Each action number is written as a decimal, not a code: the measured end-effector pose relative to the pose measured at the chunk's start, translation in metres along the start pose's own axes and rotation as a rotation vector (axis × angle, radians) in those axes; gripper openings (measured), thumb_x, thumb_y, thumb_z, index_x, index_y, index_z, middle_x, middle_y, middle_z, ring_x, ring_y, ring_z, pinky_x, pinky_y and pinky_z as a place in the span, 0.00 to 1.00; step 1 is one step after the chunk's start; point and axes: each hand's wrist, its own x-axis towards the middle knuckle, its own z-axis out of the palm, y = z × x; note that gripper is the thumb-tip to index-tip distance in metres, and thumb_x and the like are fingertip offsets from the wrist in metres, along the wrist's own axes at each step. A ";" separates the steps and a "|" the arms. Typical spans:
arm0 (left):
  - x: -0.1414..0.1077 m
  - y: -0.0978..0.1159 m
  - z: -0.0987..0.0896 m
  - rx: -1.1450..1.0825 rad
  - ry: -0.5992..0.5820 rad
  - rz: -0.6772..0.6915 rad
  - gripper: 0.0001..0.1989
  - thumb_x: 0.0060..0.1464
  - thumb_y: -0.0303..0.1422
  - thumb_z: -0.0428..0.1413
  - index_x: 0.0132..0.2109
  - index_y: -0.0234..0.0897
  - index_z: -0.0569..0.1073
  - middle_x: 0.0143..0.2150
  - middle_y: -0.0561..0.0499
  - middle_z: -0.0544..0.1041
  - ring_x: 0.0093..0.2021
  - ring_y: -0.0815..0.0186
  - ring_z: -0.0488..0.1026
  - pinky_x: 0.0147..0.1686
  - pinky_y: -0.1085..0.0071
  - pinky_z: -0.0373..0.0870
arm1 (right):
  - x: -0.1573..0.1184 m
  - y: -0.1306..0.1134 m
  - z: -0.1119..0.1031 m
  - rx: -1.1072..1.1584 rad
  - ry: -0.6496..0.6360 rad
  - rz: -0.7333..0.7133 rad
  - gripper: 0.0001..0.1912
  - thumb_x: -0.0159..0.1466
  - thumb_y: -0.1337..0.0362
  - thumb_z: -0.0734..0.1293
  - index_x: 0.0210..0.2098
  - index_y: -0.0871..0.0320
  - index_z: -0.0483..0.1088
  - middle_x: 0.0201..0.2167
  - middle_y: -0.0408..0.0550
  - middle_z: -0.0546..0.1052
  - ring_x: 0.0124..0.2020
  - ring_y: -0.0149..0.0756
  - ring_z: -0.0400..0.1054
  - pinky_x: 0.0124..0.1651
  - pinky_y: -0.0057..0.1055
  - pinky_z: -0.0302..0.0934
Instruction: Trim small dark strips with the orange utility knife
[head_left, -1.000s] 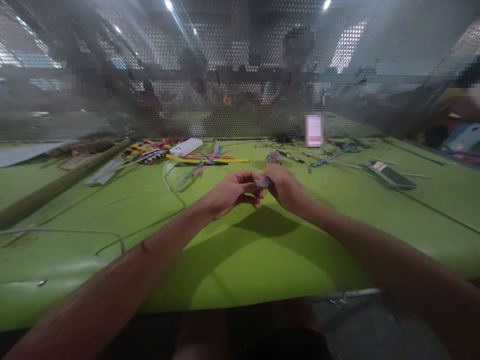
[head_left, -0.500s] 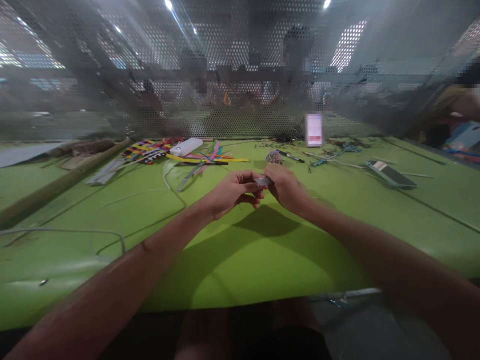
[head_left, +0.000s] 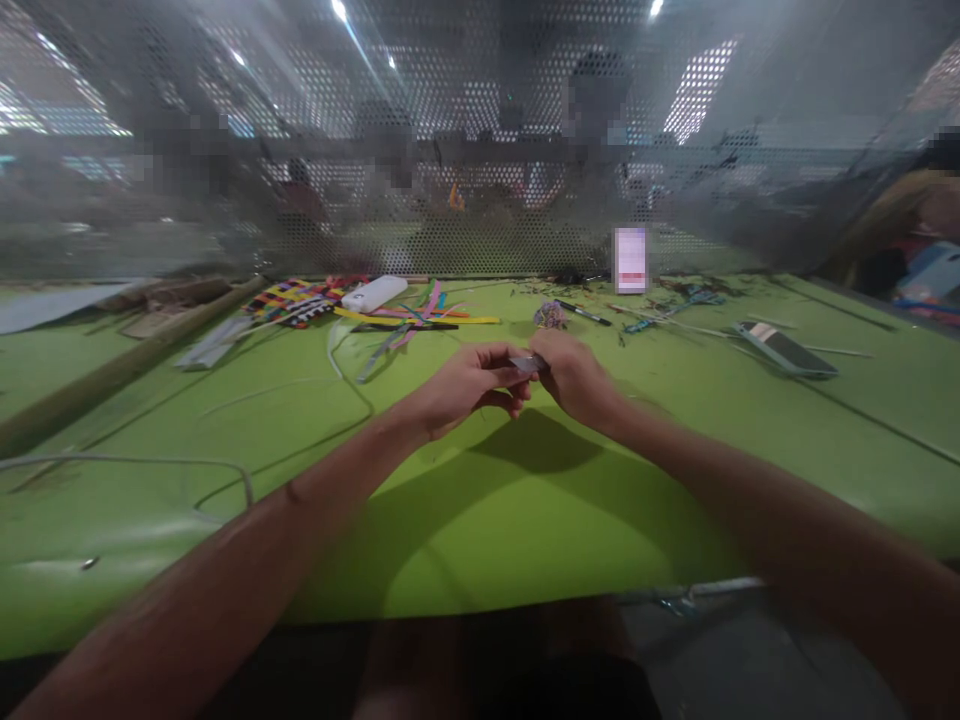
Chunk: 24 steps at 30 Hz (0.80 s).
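Over the middle of the green table point(head_left: 450, 540), my left hand point(head_left: 480, 385) pinches a small flat grey piece point(head_left: 528, 363) between thumb and fingers, its lower fingers curled. My right hand point(head_left: 571, 368) is closed on the piece's other end, so the two hands nearly touch. Whether it is a strip or a blade I cannot tell. Just beyond my right hand lies a small multicoloured bundle point(head_left: 551, 315), with a black pen point(head_left: 583, 313) beside it. Farther left are crossed coloured strips point(head_left: 420, 322) and a checkered woven piece point(head_left: 296, 303).
A white rounded device point(head_left: 375, 293) lies by the strips. A lit phone point(head_left: 630, 262) leans upright near the perforated metal panel point(head_left: 480, 235). Another phone-like device point(head_left: 787, 350) lies at right. A wooden pole point(head_left: 127, 368) and a pale cable point(head_left: 135, 461) cross the left side.
Both hands keep their grip on the grey piece in almost the same place. The whole view has shifted very slightly; nothing else has visibly moved.
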 end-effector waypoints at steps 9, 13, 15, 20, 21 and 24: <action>0.001 -0.003 -0.002 0.005 -0.006 -0.028 0.11 0.51 0.33 0.70 0.37 0.31 0.79 0.32 0.48 0.79 0.31 0.68 0.76 0.32 0.70 0.74 | 0.000 0.001 0.002 0.024 0.001 -0.005 0.15 0.66 0.71 0.62 0.25 0.54 0.57 0.25 0.44 0.65 0.29 0.36 0.57 0.35 0.34 0.49; 0.001 -0.003 -0.003 -0.002 0.002 -0.034 0.11 0.50 0.32 0.70 0.37 0.30 0.79 0.31 0.48 0.79 0.31 0.68 0.76 0.31 0.71 0.74 | 0.000 0.000 0.001 0.021 -0.011 -0.007 0.14 0.67 0.70 0.62 0.25 0.54 0.57 0.25 0.45 0.66 0.29 0.36 0.57 0.35 0.34 0.49; 0.001 -0.002 -0.002 -0.006 0.001 -0.035 0.12 0.49 0.33 0.71 0.37 0.30 0.80 0.30 0.48 0.80 0.30 0.68 0.76 0.31 0.71 0.74 | 0.000 -0.001 0.001 0.015 -0.015 0.000 0.14 0.67 0.70 0.61 0.25 0.54 0.57 0.25 0.45 0.65 0.29 0.36 0.57 0.34 0.34 0.49; 0.000 -0.001 0.000 0.002 -0.009 -0.042 0.18 0.43 0.37 0.75 0.35 0.30 0.79 0.29 0.49 0.79 0.29 0.69 0.76 0.30 0.71 0.73 | 0.000 -0.001 0.002 0.011 -0.025 0.012 0.14 0.66 0.70 0.61 0.25 0.54 0.56 0.25 0.44 0.65 0.29 0.36 0.57 0.34 0.34 0.49; 0.000 -0.001 0.001 0.006 -0.011 -0.042 0.18 0.43 0.37 0.75 0.35 0.30 0.79 0.29 0.49 0.79 0.29 0.69 0.75 0.30 0.71 0.73 | 0.000 -0.001 0.002 0.015 -0.033 0.009 0.14 0.66 0.70 0.61 0.25 0.54 0.57 0.25 0.45 0.66 0.29 0.36 0.58 0.35 0.34 0.49; 0.000 -0.002 0.001 0.024 -0.013 -0.041 0.17 0.45 0.37 0.74 0.36 0.31 0.79 0.30 0.49 0.79 0.29 0.69 0.75 0.31 0.70 0.73 | -0.001 -0.001 0.002 0.014 -0.033 0.020 0.14 0.66 0.70 0.62 0.25 0.54 0.58 0.25 0.45 0.67 0.29 0.36 0.58 0.35 0.33 0.49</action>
